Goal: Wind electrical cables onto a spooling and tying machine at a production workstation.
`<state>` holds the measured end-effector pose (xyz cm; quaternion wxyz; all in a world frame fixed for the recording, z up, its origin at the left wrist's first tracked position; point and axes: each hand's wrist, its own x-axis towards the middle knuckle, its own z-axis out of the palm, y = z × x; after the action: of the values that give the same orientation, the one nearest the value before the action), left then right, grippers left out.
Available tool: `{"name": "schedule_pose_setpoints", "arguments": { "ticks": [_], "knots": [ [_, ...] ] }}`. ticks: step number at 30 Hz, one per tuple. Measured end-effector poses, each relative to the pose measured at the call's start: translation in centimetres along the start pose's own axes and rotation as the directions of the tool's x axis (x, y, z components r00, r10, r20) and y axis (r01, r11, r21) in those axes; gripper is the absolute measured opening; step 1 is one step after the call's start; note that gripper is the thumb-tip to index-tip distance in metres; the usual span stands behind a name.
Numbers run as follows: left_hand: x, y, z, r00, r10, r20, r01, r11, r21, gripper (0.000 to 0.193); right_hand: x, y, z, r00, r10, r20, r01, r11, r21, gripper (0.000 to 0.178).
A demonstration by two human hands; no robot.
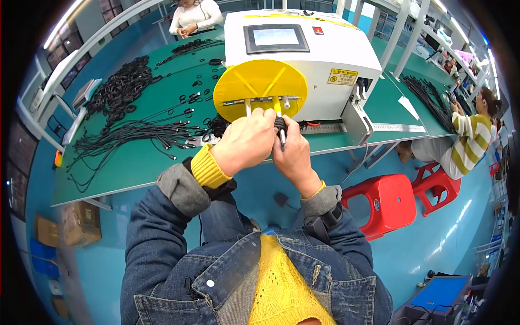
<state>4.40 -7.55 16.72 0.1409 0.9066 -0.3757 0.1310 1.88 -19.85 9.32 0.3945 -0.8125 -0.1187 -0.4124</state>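
Note:
A yellow round disc faces me on the front of a white winding machine, with a metal bar and pegs across it. A small coil of black cable sits at the disc's lower edge by a yellow-topped peg, a connector end hanging below it. My right hand is closed around the coil, fingers wrapped on its right side. Closed too, my left hand presses against the coil from the left, its fingertips beside the pegs. What the left fingers grip is partly hidden behind the knuckles.
On the green table lie loose black cables, a pile of coiled cables and scattered small black rings. A steel ruler runs along the right. Red stools stand at right; two other people work nearby.

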Motion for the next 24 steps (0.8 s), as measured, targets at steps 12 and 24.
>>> {"name": "schedule_pose_setpoints", "arguments": {
  "ticks": [12,24],
  "knots": [
    [-9.6,5.2,4.8,0.991,-0.036,0.126,0.048,0.995,-0.091,0.013,-9.5,-0.3,-2.1,0.913,0.135,0.386,-0.022,0.959,-0.283,0.015],
    [-9.1,1.1,7.7,0.764,0.084,0.639,0.608,0.236,-0.758,0.039,-11.4,0.6,-2.0,0.826,0.123,0.550,-0.075,0.991,-0.109,0.028]
  ]
}}
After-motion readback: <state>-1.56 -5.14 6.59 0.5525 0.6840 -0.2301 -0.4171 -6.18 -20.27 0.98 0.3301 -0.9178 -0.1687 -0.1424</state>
